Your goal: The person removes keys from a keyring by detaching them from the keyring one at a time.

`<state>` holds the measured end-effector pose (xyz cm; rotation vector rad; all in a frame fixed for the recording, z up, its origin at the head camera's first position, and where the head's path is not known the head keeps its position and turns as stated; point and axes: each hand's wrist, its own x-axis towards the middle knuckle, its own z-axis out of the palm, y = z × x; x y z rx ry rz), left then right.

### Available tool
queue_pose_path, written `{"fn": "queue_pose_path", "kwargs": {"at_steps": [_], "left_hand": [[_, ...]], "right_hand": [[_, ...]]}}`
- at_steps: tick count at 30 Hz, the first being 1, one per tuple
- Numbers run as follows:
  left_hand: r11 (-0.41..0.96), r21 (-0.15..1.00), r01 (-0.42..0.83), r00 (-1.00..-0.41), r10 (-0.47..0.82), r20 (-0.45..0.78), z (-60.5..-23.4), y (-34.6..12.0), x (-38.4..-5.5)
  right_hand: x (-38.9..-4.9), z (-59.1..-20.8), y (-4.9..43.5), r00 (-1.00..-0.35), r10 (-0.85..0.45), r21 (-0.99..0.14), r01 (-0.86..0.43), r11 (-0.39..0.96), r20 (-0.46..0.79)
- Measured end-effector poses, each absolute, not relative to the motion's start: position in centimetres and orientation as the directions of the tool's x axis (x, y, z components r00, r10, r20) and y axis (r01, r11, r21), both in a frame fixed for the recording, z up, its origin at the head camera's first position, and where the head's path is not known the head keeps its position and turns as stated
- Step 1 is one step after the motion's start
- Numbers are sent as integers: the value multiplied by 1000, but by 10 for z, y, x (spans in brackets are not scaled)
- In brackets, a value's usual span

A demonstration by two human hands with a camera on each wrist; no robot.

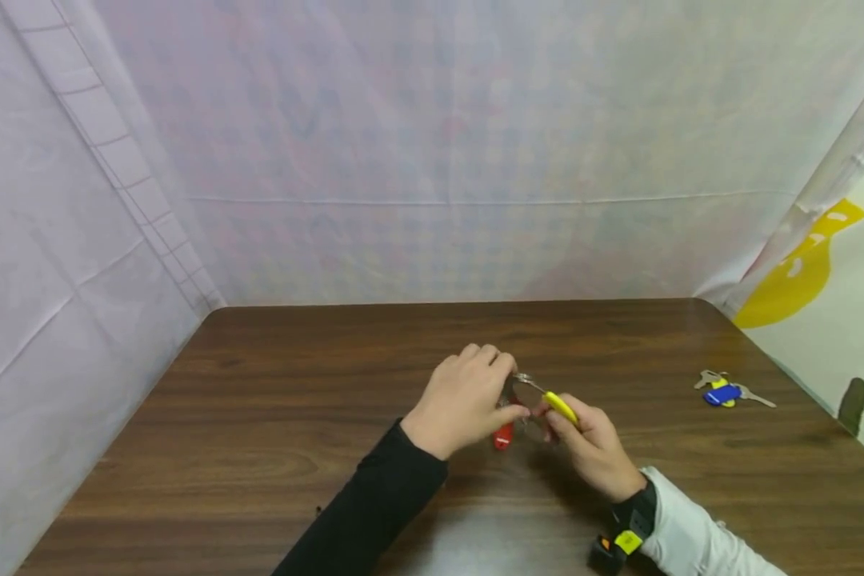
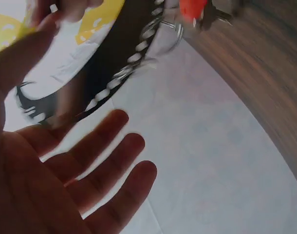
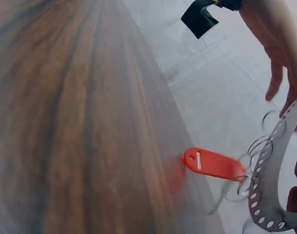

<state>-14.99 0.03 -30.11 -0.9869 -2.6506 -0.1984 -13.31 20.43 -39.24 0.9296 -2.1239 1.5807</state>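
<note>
My left hand (image 1: 468, 400) pinches a curved metal key holder (image 3: 269, 195), a flat band with a row of holes along its edge. In the left wrist view its thumb and index finger are at the band while the other fingers are spread. From the holder hangs a red key tag (image 3: 214, 165), among several thin rings (image 3: 258, 146). My right hand (image 1: 594, 448) pinches a yellow key tag (image 1: 562, 408) close to the holder, right of the left hand. A key by the red tag is blurred in the left wrist view.
On the brown wooden table (image 1: 245, 400), toward the right edge, lie keys (image 1: 756, 397) with a blue tag (image 1: 722, 394) and a yellow tag (image 1: 729, 403). Whitish cloth (image 1: 446, 160) hangs behind the table and at the left. A black wrist device (image 1: 608, 552) sits at the right wrist.
</note>
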Motion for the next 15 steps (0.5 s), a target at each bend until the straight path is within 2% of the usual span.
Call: {"fn": "queue_pose_path", "kwargs": {"at_steps": [5,12,15], "left_hand": [[714,90,694,-690,625,365,-299,1,-151],[699,141,701,-695,625,355,-297,2,-148],[684,198,702,-705,630,326,-296,3,-147]], "right_hand": [[-132,-389,202,-675,-287,-671,-730,128,680],[-133,-390,203,-740,-168,-712,-672,204,651],[-133,-391,203,-725,-128,-708,-689,155,677]]}}
